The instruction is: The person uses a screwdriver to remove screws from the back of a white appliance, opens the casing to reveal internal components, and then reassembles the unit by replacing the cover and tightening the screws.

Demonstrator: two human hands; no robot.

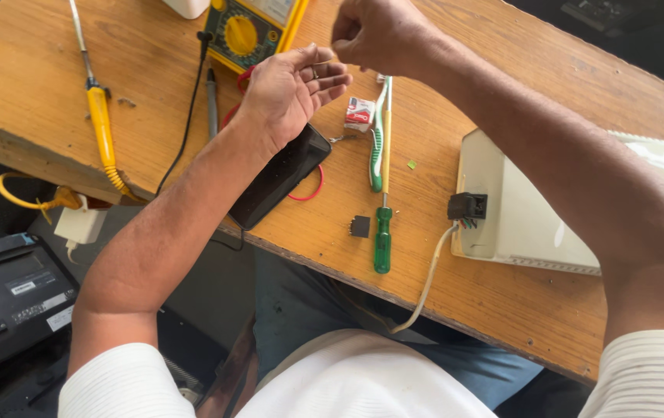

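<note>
My left hand (292,91) is raised palm-up over the wooden table (30,77), fingers loosely curled and apart; a small dark speck rests on its fingers. My right hand (378,35) hovers just right of it with fingertips pinched on a thin pale wire (321,62) that runs toward my left palm. Under my left wrist lies a black phone (282,174) with a red wire loop (313,190) beside it. A green-handled screwdriver (382,232), a green and white toothbrush (377,143) and a small red and white box (360,114) lie below my hands.
A yellow multimeter (248,32) with a black probe (212,101) sits at the back. A yellow soldering iron (101,124) lies left. A white box (518,217) with a black connector (467,206) and pale cable (429,279) stands right. A small black component (360,226) lies near the edge.
</note>
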